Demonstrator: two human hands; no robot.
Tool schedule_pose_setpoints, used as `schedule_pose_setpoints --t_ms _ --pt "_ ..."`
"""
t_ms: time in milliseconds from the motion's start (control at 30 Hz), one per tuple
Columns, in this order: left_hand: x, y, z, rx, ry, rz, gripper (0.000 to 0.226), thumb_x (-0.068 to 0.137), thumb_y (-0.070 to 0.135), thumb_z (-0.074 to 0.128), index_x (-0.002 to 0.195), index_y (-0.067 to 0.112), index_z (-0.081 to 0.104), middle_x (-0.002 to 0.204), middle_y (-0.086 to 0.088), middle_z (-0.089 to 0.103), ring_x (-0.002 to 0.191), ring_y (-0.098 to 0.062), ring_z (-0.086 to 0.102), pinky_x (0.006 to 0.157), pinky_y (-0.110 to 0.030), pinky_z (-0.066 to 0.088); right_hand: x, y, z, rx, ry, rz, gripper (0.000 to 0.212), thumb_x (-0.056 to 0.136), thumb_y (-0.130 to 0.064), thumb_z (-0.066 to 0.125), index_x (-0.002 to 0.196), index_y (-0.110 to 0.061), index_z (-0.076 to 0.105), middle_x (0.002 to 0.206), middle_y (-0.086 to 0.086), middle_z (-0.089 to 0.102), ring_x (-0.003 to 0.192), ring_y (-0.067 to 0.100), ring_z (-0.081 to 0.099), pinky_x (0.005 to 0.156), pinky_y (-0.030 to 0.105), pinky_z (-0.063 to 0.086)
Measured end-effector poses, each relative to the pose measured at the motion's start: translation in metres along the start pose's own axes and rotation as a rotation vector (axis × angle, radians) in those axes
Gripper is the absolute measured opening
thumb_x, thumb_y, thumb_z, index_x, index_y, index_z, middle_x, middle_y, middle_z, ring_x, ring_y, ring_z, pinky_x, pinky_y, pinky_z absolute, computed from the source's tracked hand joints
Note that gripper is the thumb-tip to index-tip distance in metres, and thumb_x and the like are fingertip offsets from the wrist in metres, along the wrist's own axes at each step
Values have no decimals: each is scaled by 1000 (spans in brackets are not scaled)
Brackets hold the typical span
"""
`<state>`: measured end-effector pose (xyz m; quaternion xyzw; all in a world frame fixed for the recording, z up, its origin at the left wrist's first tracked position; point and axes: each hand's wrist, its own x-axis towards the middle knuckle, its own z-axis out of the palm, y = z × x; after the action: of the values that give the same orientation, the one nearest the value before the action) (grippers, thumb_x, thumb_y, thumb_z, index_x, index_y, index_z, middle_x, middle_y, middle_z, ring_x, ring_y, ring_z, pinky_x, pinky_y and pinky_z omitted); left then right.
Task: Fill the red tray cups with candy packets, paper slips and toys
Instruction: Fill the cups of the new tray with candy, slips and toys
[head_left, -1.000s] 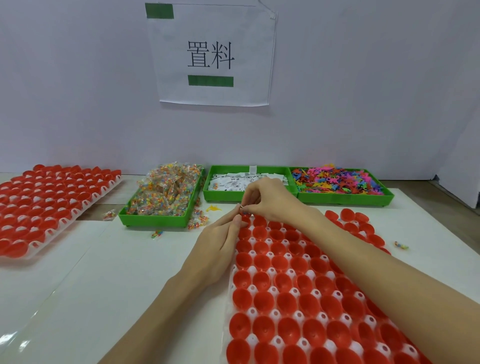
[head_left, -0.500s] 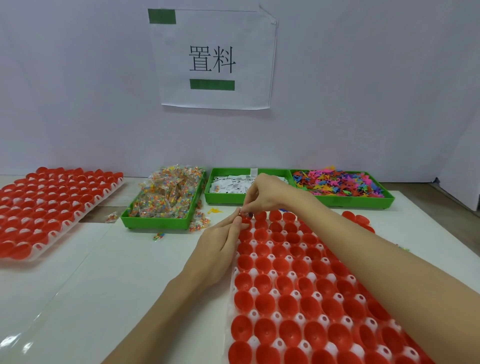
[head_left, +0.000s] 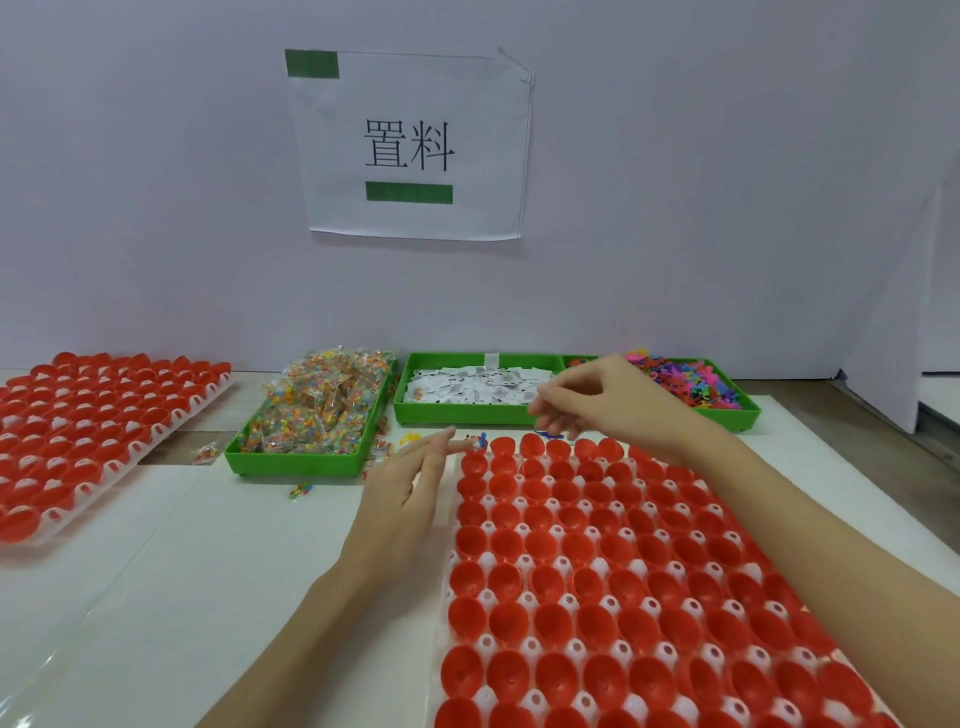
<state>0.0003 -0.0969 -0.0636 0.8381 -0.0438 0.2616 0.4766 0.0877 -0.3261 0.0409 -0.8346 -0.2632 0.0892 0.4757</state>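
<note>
Both hands work at the far edge of a red cup tray (head_left: 597, 587) on a white table (head_left: 218, 561). The left hand (head_left: 402, 499) lies beside the tray's far-left corner, fingers stretched forward and slightly spread, its fingertips (head_left: 457, 445) touching a small candy packet (head_left: 475, 443) at the corner cup; whether that packet sits in the cup or on its rim cannot be told. The right hand (head_left: 602, 397) hovers above the far row of cups, fingers loosely curled and pointing down, with a small blue toy (head_left: 545, 434) just under the fingertips; whether they pinch it cannot be told.

The tray's other red cups show no contents. Along the far edge of the table stand three green bins: toward the left, one heaped with candy packets (head_left: 317, 410); in the middle, one holding white paper slips (head_left: 472, 389); toward the right, one filled with multicoloured plastic toys (head_left: 685, 376), partly hidden behind the right hand. Stray packets (head_left: 301, 489) lie on the table around the candy bin. A second tray of red cups (head_left: 78, 436) rests at the table's far-left corner, well apart from the hands. On the pale wall behind hangs a paper sign (head_left: 415, 145) with two printed characters and green tape strips.
</note>
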Motion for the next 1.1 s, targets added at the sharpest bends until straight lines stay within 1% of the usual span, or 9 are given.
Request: schedule_pose_setpoints --t_ms 100,167,333,500,567,700,833,1000,1100 --pt "7 0 -14 287 326 172 17 100 16 64 115 13 72 108 3 70 100 -20 62 90 -36 50 -32 9 -14 31 70 -13 27 104 -27 57 98 -12 79 87 4 79 82 18 76 69 19 58" --pt "15 -12 -33 569 439 226 25 93 6 70 119 7 69 112 -7 67 104 -31 55 94 -39 44 -50 16 -22 65 119 -7 27 103 -27 57 97 -13 79 86 5 79 81 20 76 68 20 59" --pt "16 -48 -61 864 372 43 35 93 27 57 114 3 73 115 -19 68 106 -44 56 89 -54 42 -82 33 -32 241 222 20 29 97 -37 58 94 -19 81 85 13 77 76 26 74 66 23 59" --pt "19 -51 -61 692 301 -28 3 92 8 73 89 8 73 94 -10 73 91 -35 54 84 -45 38 -96 46 -36 372 334 32 30 101 -31 56 93 -16 81 82 17 75 70 21 71 60 21 56" --pt "22 -49 -63 544 311 -107 7 91 10 74 86 13 70 91 -6 72 93 -34 56 85 -39 33 -99 49 -36 393 391 45 30 101 -30 57 92 -14 81 80 16 75 69 19 70 59 21 56" --pt "22 -48 -63 383 329 -151 11 92 14 76 102 12 76 96 -6 73 101 -37 61 102 -57 40 -102 54 -34 460 517 102 29 101 -29 58 90 -15 81 77 13 74 65 15 69 59 21 55" --pt "19 -42 -63 396 363 -176 21 90 16 78 111 20 78 112 -4 71 123 -37 50 105 -50 30 -103 55 -35 511 577 138 29 101 -28 58 89 -14 81 76 11 74 65 13 68 61 25 54" --pt "18 -41 -72 418 371 66 22 83 -8 78 89 13 74 94 -6 69 90 -35 65 87 -61 49 -104 54 -36 501 582 138 29 101 -27 58 88 -15 81 76 12 74 65 14 68 62 27 55" --pt "18 -34 -72 490 385 235 19 81 -7 79 92 8 74 94 -3 65 84 -29 63 81 -57 51 -104 52 -35 426 534 117 29 102 -28 56 89 -17 80 75 12 74 64 15 68 57 22 56"
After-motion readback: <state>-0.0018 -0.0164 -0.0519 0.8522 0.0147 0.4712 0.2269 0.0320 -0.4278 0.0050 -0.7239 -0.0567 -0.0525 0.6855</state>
